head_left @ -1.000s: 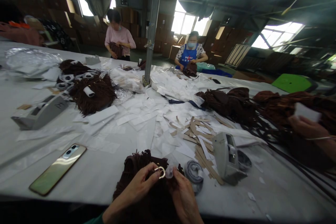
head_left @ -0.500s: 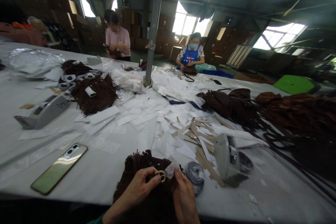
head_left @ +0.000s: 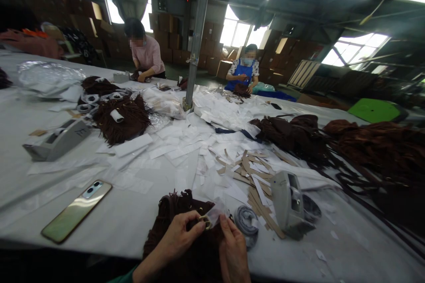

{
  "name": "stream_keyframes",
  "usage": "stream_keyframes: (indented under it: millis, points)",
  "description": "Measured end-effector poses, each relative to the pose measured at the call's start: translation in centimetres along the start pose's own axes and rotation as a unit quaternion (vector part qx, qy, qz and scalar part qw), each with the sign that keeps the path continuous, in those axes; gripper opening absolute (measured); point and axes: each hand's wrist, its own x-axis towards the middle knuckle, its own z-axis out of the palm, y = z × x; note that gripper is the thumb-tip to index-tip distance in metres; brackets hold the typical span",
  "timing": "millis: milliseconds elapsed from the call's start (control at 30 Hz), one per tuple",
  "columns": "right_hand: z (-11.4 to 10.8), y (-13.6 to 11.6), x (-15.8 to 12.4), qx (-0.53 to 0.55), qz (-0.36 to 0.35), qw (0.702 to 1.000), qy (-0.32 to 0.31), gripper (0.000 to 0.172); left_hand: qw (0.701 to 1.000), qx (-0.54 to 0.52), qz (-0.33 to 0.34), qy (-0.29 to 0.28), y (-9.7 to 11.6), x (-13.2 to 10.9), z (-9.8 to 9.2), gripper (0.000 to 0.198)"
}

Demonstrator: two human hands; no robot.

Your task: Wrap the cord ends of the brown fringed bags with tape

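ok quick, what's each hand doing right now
Left hand: closed, pinching the gold ring on the brown fringed bag.
Right hand: closed on the clear wrap.

From where I stand, bare table [head_left: 133,223] lies open between the phone [head_left: 77,210] and the fringed bag [head_left: 175,210], while a tape roll [head_left: 247,226] and tape dispenser [head_left: 291,205] crowd its right.

On the surface [head_left: 133,225], the fringed bag [head_left: 172,208] is placed at 6 o'clock; a phone [head_left: 77,211] is laid at its 9 o'clock, a tape roll [head_left: 247,225] and dispenser [head_left: 290,205] at 3, paper strips [head_left: 199,150] at 12.
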Motion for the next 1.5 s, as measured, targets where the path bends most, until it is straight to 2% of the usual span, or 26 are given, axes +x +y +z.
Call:
stream_keyframes:
  millis: [200,333,500,600,700,800,933,1000,1100,1167,1200,1267,1333,1500]
  points:
    - [-1.0,1.1,0.3,-0.086,-0.033,0.996,-0.007,0.034,1.0,-0.015,0.027,0.006,0.4,0.2,0.0,0.03]
    - [-1.6,0.8,0.4,-0.177,-0.078,0.981,-0.03,0.035,0.999,-0.035,0.037,-0.011,0.6,-0.1,0.0,0.027]
    - [-1.3,0.1,0.2,-0.227,-0.105,0.966,-0.059,0.038,0.988,-0.129,0.024,-0.078,0.4,-0.1,-0.5,0.02]
    - [-1.2,0.1,0.2,-0.236,-0.116,0.963,-0.055,0.04,0.979,-0.166,0.01,-0.115,0.3,0.0,-1.1,0.032]
    - [-1.6,0.4,0.5,-0.281,-0.159,0.946,-0.013,0.044,0.987,-0.128,0.024,-0.099,0.3,-0.1,-1.4,0.043]
    - [-2.1,0.4,0.5,-0.347,-0.214,0.913,0.025,0.046,0.996,-0.07,0.029,-0.057,0.0,-0.1,-1.3,0.056]
    - [-2.0,-0.4,0.3,-0.418,-0.22,0.881,-0.008,0.034,0.997,-0.05,0.034,-0.056,-0.2,0.1,-1.3,0.055]
    - [-1.5,-1.0,0.3,-0.396,-0.187,0.897,-0.053,0.031,0.995,-0.061,0.047,-0.068,0.0,0.2,-1.5,0.051]
    - [-0.4,-1.9,0.6,-0.25,-0.089,0.957,-0.117,0.039,0.992,-0.075,0.045,-0.094,0.3,0.4,-1.9,0.05]
    - [0.1,-2.3,0.8,-0.189,-0.038,0.971,-0.142,0.046,0.992,-0.074,0.044,-0.091,0.2,0.6,-1.9,0.051]
    - [0.3,-2.5,0.8,-0.193,-0.031,0.969,-0.149,0.047,0.993,-0.073,0.048,-0.08,0.1,0.7,-2.0,0.051]
    - [0.3,-2.6,0.8,-0.253,-0.058,0.954,-0.15,0.048,0.994,-0.07,0.061,-0.055,-0.3,0.8,-1.9,0.049]
    - [0.0,-2.4,0.7,-0.334,-0.115,0.927,-0.13,0.049,0.995,-0.067,0.07,-0.039,-0.5,0.8,-1.9,0.048]
    - [-0.9,-1.1,0.5,-0.485,-0.209,0.843,-0.101,0.046,0.989,-0.105,0.072,-0.078,-0.2,0.5,-2.1,0.045]
